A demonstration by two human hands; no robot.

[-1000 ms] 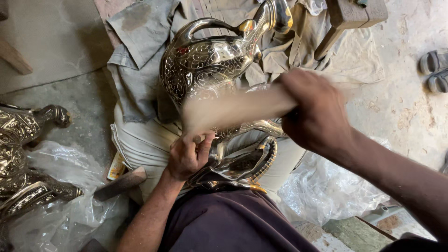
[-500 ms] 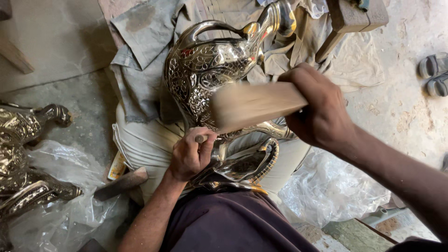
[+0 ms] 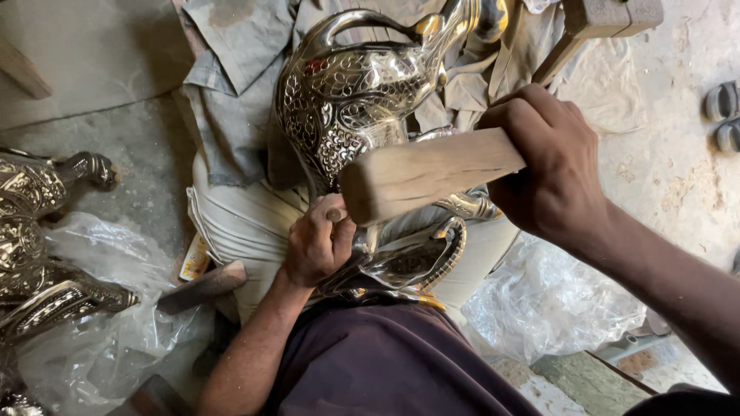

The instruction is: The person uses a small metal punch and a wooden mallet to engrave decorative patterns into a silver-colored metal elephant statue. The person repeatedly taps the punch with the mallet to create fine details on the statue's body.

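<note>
A shiny engraved metal vessel point(image 3: 347, 108) with a curved handle and spout lies on grey cloth in front of me. My right hand point(image 3: 551, 166) grips a thick wooden mallet block point(image 3: 420, 176), held across the vessel's lower part. My left hand point(image 3: 316, 243) is closed around a small metal punch whose top pokes out just under the block's left end. A silver curved metal piece with a beaded edge point(image 3: 416, 262) rests on my lap below the hands.
More ornate metal pieces point(image 3: 38, 231) sit at the left on clear plastic point(image 3: 100, 323). A wooden-handled tool point(image 3: 204, 286) lies by my knee. A wooden stool leg point(image 3: 586, 31) stands at the top right, with sandals point(image 3: 721, 115) at the far right and plastic sheet point(image 3: 547, 300) beside my leg.
My right hand has swung the wooden block up and back down toward the punch. My left hand has stayed on the punch against the vessel.
</note>
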